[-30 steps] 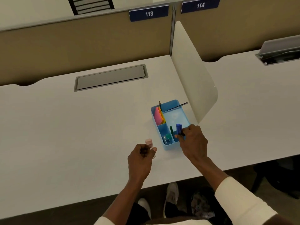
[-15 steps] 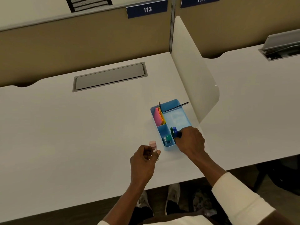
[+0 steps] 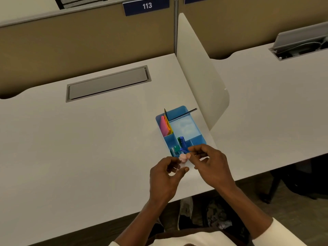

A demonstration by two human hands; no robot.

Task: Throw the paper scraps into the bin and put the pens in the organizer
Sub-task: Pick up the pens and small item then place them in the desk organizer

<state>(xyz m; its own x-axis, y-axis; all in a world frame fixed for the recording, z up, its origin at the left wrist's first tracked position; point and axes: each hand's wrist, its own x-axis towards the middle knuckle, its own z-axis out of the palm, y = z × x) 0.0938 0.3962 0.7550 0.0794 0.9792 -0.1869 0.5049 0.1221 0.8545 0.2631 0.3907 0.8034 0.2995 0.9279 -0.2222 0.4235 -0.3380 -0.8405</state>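
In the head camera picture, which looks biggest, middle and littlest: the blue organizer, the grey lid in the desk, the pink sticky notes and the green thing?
1. Grey lid
2. Blue organizer, though it sits nearer the camera, so this is how it looks only
3. Pink sticky notes
4. Green thing

One blue organizer (image 3: 183, 128), two hands, perhaps three pens, one pencil (image 3: 184, 113).

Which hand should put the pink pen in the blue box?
Probably the right hand. Its fingertips already meet the pink pen held in the left hand, and it sits right at the near edge of the blue organizer, beside the blue pen.
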